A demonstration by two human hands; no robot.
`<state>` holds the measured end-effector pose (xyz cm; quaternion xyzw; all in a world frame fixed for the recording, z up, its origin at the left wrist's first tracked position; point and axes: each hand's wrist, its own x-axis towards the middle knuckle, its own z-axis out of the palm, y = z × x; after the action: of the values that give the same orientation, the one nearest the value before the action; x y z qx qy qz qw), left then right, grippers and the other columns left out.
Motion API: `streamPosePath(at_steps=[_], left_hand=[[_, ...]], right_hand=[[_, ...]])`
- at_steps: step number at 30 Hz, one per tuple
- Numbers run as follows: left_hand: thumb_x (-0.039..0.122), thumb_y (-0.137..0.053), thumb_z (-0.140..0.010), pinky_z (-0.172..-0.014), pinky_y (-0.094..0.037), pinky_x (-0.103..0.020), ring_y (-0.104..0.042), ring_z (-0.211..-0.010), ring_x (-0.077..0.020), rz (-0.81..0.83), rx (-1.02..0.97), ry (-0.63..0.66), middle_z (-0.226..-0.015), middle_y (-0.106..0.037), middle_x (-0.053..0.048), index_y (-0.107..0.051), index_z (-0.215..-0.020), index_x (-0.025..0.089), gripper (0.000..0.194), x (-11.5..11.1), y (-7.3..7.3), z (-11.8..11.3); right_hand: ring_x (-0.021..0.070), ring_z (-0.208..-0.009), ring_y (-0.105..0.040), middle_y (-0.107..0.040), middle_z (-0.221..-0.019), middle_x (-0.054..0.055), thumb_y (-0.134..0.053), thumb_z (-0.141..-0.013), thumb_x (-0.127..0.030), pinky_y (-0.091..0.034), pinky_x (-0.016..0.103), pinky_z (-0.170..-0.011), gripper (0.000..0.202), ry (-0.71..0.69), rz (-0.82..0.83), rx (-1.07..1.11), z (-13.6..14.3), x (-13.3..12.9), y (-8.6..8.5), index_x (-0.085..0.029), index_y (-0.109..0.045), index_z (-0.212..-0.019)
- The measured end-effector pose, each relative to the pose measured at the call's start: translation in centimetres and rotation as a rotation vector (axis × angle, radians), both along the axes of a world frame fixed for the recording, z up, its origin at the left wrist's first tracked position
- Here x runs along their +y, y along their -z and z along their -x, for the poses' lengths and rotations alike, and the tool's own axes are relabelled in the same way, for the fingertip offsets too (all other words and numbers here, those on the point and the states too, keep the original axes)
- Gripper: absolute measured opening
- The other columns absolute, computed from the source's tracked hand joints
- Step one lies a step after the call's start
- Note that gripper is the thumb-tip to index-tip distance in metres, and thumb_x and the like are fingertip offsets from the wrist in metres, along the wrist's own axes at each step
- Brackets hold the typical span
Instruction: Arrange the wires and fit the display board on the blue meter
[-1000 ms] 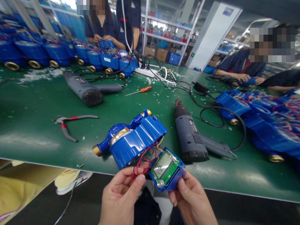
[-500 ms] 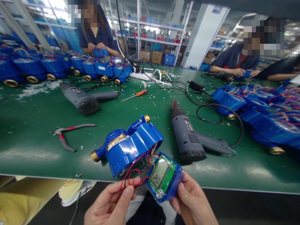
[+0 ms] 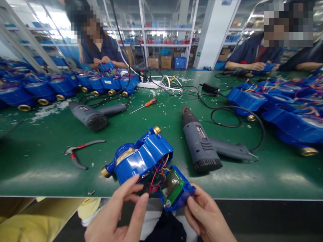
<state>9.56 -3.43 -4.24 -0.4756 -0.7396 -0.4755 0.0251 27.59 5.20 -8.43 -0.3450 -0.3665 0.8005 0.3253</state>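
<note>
Right hand [image 3: 208,213] pinching display [image 3: 171,185]; left hand [image 3: 117,211], grip spread near wires [image 3: 156,172]. Seemingly wire-handling step; next calls for light touch.

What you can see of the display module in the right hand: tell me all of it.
The display module is a boxy blue housing, plastic by its look, with a green circuit board and a greyish display in its open face; no digits are readable. Two shiny spots show near the display. It is tilted, by the front edge of the bench, pinched at its right end by the right hand. Red and yellow wires run between it and the larger blue casing.
</note>
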Motion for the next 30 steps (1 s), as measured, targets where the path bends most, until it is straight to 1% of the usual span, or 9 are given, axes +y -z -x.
streamPosePath(at_steps=[3, 6, 9, 13, 16, 19, 23, 25, 30], left_hand=[[0.038, -0.068, -0.089, -0.06, -0.054, -0.019, -0.063, -0.045, -0.0117, 0.102, 0.115, 0.107, -0.07, -0.074, 0.003, -0.069, -0.113, 0.023, 0.029, 0.9, -0.9, -0.2], [0.039, -0.066, -0.09, -0.056, -0.054, -0.019, -0.057, -0.039, -0.0099, 0.111, 0.107, 0.143, -0.075, -0.075, 0.001, -0.072, -0.104, 0.022, 0.023, 1.9, -1.0, -0.8], [0.039, -0.065, -0.091, -0.052, -0.052, -0.019, -0.058, -0.041, -0.0109, 0.112, 0.085, 0.136, -0.082, -0.077, -0.002, -0.074, -0.103, 0.021, 0.023, 2.6, -0.2, -1.3], [0.039, -0.067, -0.089, -0.048, -0.051, -0.019, -0.056, -0.038, -0.0114, 0.157, 0.02, 0.121, -0.068, -0.073, 0.0, -0.075, -0.104, 0.021, 0.025, 3.1, 1.0, -1.8], [0.04, -0.069, -0.087, -0.049, -0.051, -0.019, -0.059, -0.042, -0.012, 0.132, -0.087, 0.075, -0.061, -0.069, 0.001, -0.076, -0.098, 0.02, 0.024, 3.2, 1.3, -1.9], [0.041, -0.071, -0.085, -0.049, -0.049, -0.019, -0.055, -0.042, -0.0114, 0.113, -0.239, 0.053, -0.056, -0.065, 0.002, -0.077, -0.087, 0.021, 0.021, 3.0, 0.9, -2.1], [0.043, -0.076, -0.079, -0.039, -0.045, -0.018, -0.051, -0.039, -0.0092, 0.014, -0.652, 0.019, -0.075, -0.076, -0.004, -0.076, -0.085, 0.02, 0.023, 2.7, 0.4, -2.4], [0.045, -0.079, -0.076, -0.036, -0.044, -0.017, -0.05, -0.036, -0.0073, -0.044, -0.835, 0.013, -0.084, -0.078, -0.007, -0.076, -0.086, 0.02, 0.027, 2.6, 0.3, -2.6], [0.047, -0.079, -0.077, -0.036, -0.043, -0.014, -0.048, -0.036, -0.0057, -0.085, -0.921, 0.016, -0.074, -0.077, -0.005, -0.077, -0.088, 0.022, 0.028, 2.8, 0.1, -3.2]], right_hand=[[-0.0028, -0.035, -0.033, -0.067, -0.087, 0.005, -0.075, -0.082, -0.051, -0.018, 0.015, -0.037, 0.039, 0.005, -0.072, -0.082, -0.6, 0.0, 0.3, -0.02, -0.067, -0.106], [0.0019, -0.041, -0.045, -0.067, -0.117, 0.014, -0.073, -0.084, -0.049, -0.034, 0.02, -0.041, 0.044, 0.132, -0.189, -0.24, -1.4, -0.4, 0.3, -0.024, -0.067, -0.12], [0.0091, -0.052, -0.053, -0.067, -0.118, 0.014, -0.07, -0.086, -0.042, -0.045, 0.026, -0.051, 0.038, 0.318, -0.452, -0.424, -2.1, -1.0, -0.3, -0.024, -0.071, -0.119], [0.0215, -0.085, -0.066, -0.071, -0.108, 0.009, -0.063, -0.088, -0.019, -0.051, 0.032, -0.074, 0.025, 0.437, -0.918, -0.504, -1.9, -0.8, -1.7, -0.029, -0.075, -0.109], [0.0225, -0.096, -0.064, -0.072, -0.104, 0.006, -0.059, -0.084, -0.005, -0.049, 0.035, -0.086, 0.037, 0.359, -1.278, -0.446, -0.7, 0.2, -3.2, -0.028, -0.071, -0.111], [0.022, -0.099, -0.06, -0.07, -0.109, 0.008, -0.061, -0.083, -0.008, -0.047, 0.036, -0.089, 0.032, 0.222, -1.504, -0.406, 1.1, 1.5, -4.5, -0.02, -0.067, -0.112], [0.0226, -0.104, -0.053, -0.068, -0.112, 0.006, -0.058, -0.089, -0.013, -0.038, 0.04, -0.093, 0.013, 0.13, -1.537, -0.555, 2.8, 2.6, -5.2, -0.018, -0.065, -0.099], [0.0222, -0.104, -0.05, -0.067, -0.113, 0.004, -0.054, -0.092, -0.012, -0.033, 0.041, -0.094, 0.012, 0.126, -1.5, -0.627, 3.0, 2.9, -5.3, -0.019, -0.063, -0.092], [0.0202, -0.1, -0.048, -0.066, -0.103, 0.003, -0.054, -0.094, -0.011, -0.033, 0.039, -0.092, 0.012, 0.132, -1.471, -0.622, 3.2, 3.5, -6.2, -0.019, -0.062, -0.089]])
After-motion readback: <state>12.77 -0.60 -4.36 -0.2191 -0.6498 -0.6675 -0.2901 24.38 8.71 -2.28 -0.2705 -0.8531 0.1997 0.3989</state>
